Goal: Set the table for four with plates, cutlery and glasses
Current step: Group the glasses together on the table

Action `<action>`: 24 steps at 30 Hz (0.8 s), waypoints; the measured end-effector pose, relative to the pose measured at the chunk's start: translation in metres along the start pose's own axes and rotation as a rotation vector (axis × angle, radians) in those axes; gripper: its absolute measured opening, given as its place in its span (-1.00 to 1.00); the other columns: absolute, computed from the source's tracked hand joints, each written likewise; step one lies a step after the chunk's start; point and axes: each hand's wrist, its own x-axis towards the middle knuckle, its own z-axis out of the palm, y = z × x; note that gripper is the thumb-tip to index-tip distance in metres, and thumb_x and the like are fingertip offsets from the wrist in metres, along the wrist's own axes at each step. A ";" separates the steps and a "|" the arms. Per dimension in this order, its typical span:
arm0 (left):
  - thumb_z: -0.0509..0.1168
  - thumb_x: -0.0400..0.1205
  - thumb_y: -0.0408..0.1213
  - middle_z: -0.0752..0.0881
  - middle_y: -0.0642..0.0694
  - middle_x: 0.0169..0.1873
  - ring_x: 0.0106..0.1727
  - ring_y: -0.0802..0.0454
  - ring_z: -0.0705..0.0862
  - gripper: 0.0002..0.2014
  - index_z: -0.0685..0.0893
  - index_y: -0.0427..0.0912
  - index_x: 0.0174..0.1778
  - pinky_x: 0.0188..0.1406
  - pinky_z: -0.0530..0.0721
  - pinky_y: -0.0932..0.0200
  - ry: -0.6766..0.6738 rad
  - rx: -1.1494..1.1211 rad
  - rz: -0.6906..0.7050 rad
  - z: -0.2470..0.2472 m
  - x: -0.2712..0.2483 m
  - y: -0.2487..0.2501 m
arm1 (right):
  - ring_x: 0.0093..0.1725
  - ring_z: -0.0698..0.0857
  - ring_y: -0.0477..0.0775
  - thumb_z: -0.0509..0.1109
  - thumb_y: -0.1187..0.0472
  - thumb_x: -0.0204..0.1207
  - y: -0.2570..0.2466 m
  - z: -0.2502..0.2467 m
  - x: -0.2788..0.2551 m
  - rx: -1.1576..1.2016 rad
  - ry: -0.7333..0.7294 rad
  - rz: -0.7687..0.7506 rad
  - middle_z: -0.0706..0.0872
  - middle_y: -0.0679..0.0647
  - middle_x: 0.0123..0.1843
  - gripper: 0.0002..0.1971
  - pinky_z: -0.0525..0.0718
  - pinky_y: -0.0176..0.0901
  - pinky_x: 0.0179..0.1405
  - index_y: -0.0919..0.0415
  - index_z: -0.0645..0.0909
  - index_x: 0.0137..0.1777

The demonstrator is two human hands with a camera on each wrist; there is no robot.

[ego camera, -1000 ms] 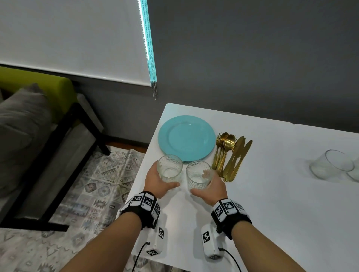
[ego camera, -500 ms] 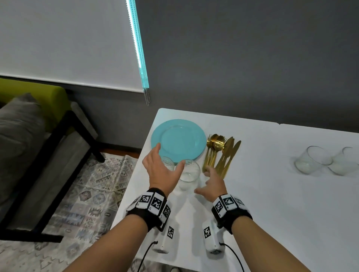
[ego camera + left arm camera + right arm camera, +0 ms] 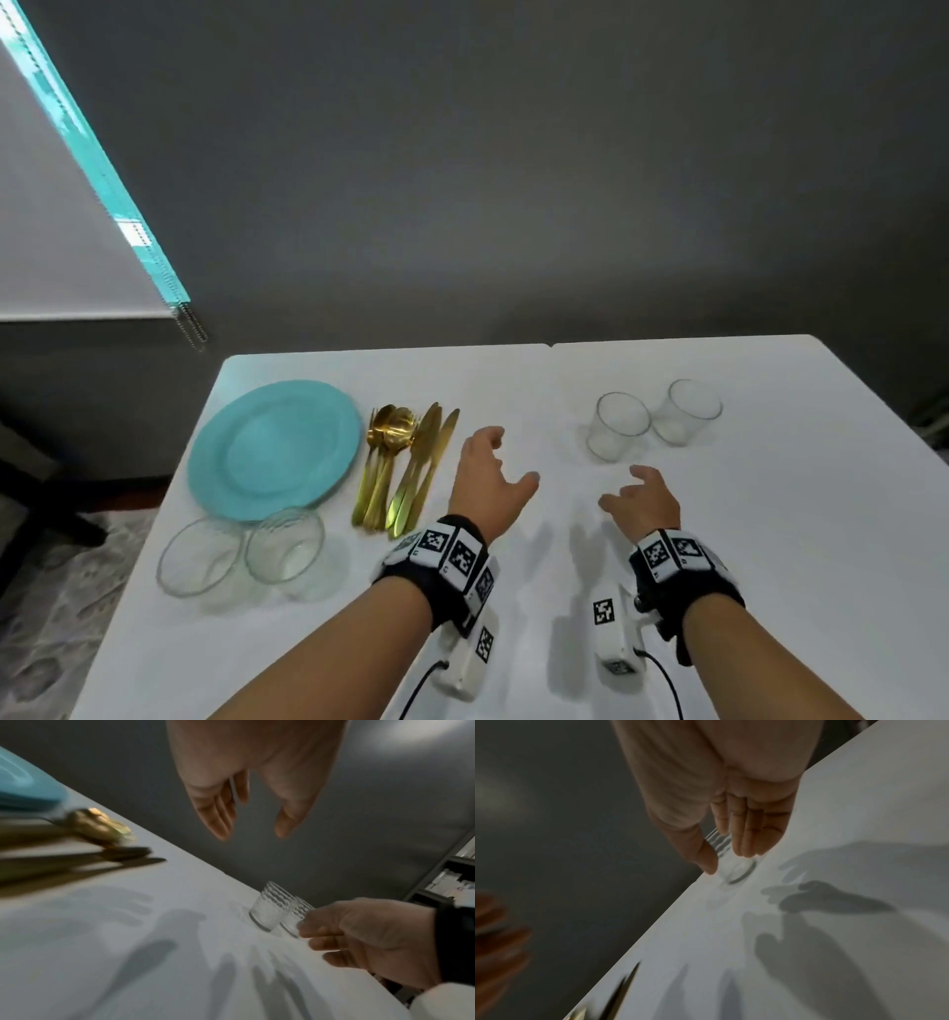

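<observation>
Open white surface (image 3: 642, 591) between the gold cutlery bundle (image 3: 405, 465) and the two far glasses (image 3: 655, 424), with the left hand (image 3: 490, 483) and right hand (image 3: 644, 501) held above it, fingers loosely spread, gripping nothing. To the left, passage blocked by the teal plates (image 3: 274, 449), the cutlery lying just beside them, and two glasses (image 3: 241, 555) standing side by side near the front-left edge, one against the plate rim. Far glasses standing close together ahead of the right hand, apart from its fingertips; bare surface right of them and along the near edge.
</observation>
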 end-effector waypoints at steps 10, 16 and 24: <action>0.60 0.31 -0.06 0.29 -0.14 0.57 0.53 -0.10 0.39 0.05 0.11 -0.19 0.61 0.50 0.41 0.01 -0.183 0.006 -0.217 0.132 0.099 0.027 | 0.39 0.57 0.23 0.59 0.25 0.36 0.022 -0.100 0.143 0.035 0.038 0.157 0.54 0.26 0.43 -0.20 0.49 -0.07 0.34 0.20 0.26 0.55; 0.67 0.19 -0.13 0.37 -0.10 0.55 0.56 -0.04 0.36 0.13 0.16 -0.15 0.61 0.55 0.35 0.04 -0.139 -0.019 -0.240 0.172 0.129 0.019 | 0.43 0.52 0.20 0.66 0.28 0.25 0.026 -0.107 0.182 0.001 -0.018 0.058 0.49 0.16 0.49 -0.10 0.46 -0.07 0.37 0.14 0.25 0.56; 0.66 0.10 -0.15 0.64 -0.05 0.26 0.31 0.03 0.61 -0.10 0.48 -0.12 0.40 0.20 0.49 0.35 -0.030 -0.042 -0.173 0.180 0.131 0.011 | 0.38 0.57 0.21 0.73 0.21 0.13 0.029 -0.089 0.201 0.040 0.007 -0.034 0.57 0.14 0.43 -0.04 0.51 -0.06 0.37 0.12 0.33 0.53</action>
